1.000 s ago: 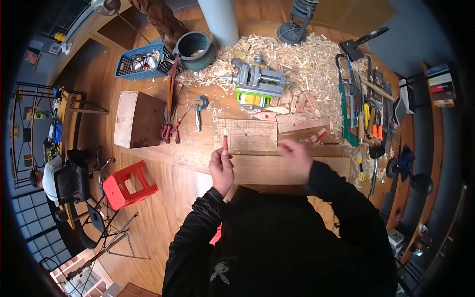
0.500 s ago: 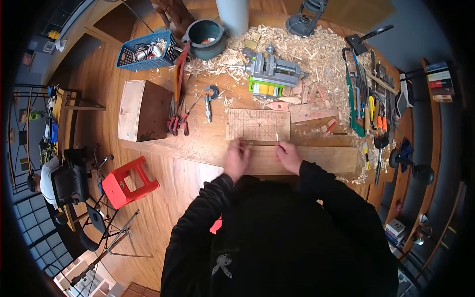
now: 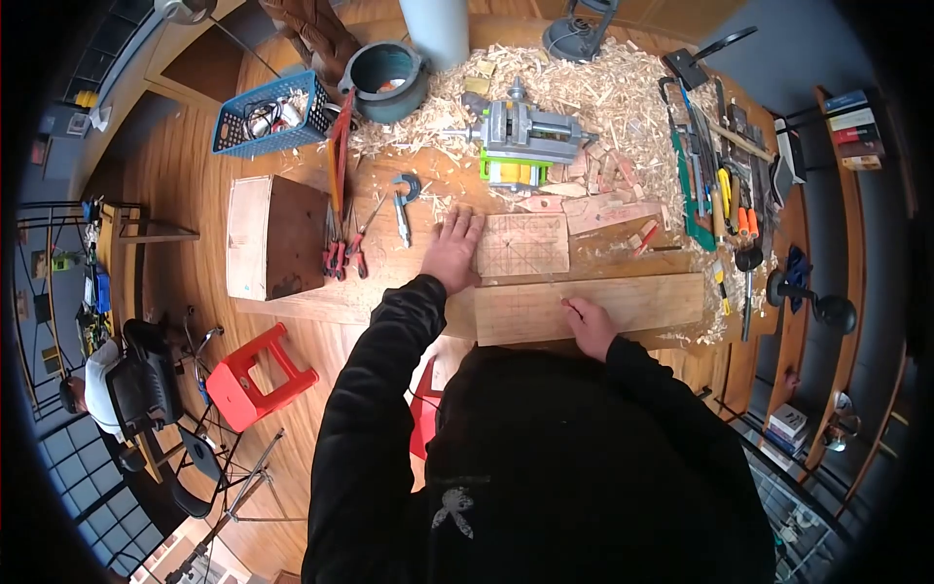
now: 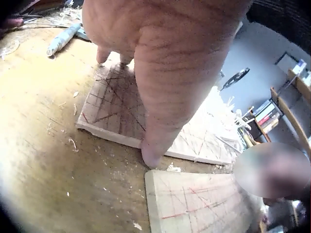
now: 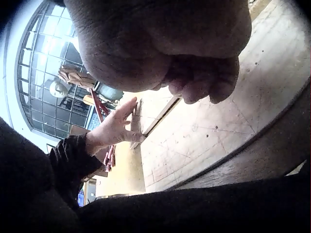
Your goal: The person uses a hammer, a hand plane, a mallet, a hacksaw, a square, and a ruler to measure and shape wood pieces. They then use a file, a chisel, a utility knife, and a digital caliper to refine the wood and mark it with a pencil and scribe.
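A small board [image 3: 530, 245] with a drawn grid lies above a longer marked board [image 3: 647, 304], a narrow gap between them. My left hand [image 3: 452, 253] rests at the small board's left end, fingers pointing away. In the left wrist view, the thumb of that hand [image 4: 170, 73] reaches down to the front edge of the small board [image 4: 114, 109], by the corner of the long board [image 4: 194, 199]. Over the long board, my right hand [image 3: 592, 329] pinches a thin pen-like tool [image 3: 561, 295]. Curled fingers of the right hand [image 5: 170, 48] hide the tool in the right wrist view.
A vise [image 3: 530, 136] stands among wood shavings [image 3: 623, 97], with offcuts before it. Saws and other hand tools [image 3: 715, 185] lie at the right. Leftward are a clamp-shaped gauge [image 3: 403, 209], red-handled tools [image 3: 360, 263], a wooden box [image 3: 277, 237], a pot and a blue basket [image 3: 272, 117].
My left hand has moved from the seam between the boards to the small board's left end, its fingers spread flatter. The right hand, holding the thin tool, has come slightly down and right.
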A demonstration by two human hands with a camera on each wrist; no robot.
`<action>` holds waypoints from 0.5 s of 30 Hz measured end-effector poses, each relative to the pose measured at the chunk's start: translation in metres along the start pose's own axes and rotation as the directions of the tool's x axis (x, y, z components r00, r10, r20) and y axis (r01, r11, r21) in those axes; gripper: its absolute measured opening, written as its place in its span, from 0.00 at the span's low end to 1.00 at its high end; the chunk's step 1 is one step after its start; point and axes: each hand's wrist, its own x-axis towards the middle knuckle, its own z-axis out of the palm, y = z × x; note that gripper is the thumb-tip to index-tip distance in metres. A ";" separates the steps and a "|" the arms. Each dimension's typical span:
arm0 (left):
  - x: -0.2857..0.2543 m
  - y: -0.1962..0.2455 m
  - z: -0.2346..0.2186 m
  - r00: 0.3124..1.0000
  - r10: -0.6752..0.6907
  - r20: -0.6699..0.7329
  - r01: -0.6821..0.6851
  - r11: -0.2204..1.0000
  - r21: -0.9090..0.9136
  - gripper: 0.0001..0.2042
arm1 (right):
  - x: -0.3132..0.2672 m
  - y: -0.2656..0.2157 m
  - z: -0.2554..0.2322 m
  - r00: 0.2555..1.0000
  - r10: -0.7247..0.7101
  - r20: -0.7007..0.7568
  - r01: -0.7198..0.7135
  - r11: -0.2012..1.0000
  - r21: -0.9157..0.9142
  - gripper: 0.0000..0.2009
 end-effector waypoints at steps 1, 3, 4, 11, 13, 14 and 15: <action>0.002 0.000 -0.001 1.000 0.003 0.000 -0.003 1.000 0.002 0.54 | -0.001 0.003 0.003 0.997 -0.058 -0.041 0.058 0.998 0.004 0.12; 0.004 -0.001 -0.003 0.999 0.027 0.027 -0.027 1.000 0.012 0.55 | -0.003 0.002 0.006 0.997 -0.056 -0.048 0.056 0.998 0.005 0.12; 0.004 -0.001 -0.003 0.999 0.029 0.028 -0.029 0.999 0.014 0.55 | -0.003 0.001 0.007 0.997 -0.054 -0.052 0.055 0.998 0.005 0.12; 0.003 -0.003 -0.006 0.993 0.098 -0.062 -0.100 0.995 -0.029 0.53 | -0.007 -0.006 0.009 0.998 0.055 -0.003 -0.055 0.996 0.068 0.12; -0.001 0.003 -0.016 0.990 0.117 -0.078 -0.121 0.991 -0.050 0.52 | -0.009 -0.006 0.011 0.998 0.056 -0.022 -0.055 0.997 0.059 0.12; -0.003 0.007 -0.021 0.989 0.120 -0.087 -0.127 0.989 -0.073 0.51 | -0.010 -0.007 0.012 0.998 0.063 -0.025 -0.061 0.996 0.059 0.12; -0.005 0.010 -0.022 0.987 0.126 -0.096 -0.135 0.986 -0.098 0.50 | -0.011 -0.009 0.013 0.997 0.043 -0.058 -0.039 0.997 0.066 0.12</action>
